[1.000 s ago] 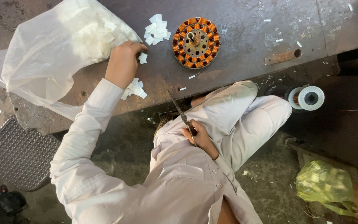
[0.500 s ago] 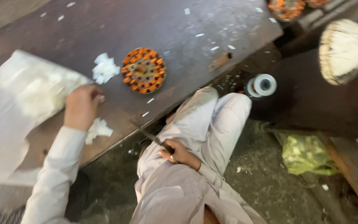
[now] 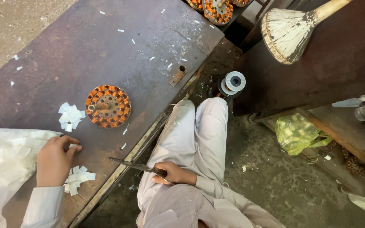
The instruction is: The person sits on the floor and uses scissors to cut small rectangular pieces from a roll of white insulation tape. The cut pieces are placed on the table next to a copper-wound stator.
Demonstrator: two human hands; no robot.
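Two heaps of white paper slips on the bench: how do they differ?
The upper heap lies apart from both hands, beside the copper-wound stator; the lower heap sits right against the left hand. The upper heap shows whole, while that hand hides part of the lower heap. Both are small white cut slips on the dark bench.

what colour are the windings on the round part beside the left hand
Orange copper coils on the round wound part, around a brownish metal centre; head view.

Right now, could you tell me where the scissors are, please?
In the head view, the scissors are in the right hand, resting on the person's lap at the edge of the metal table, blades pointing toward the left hand.
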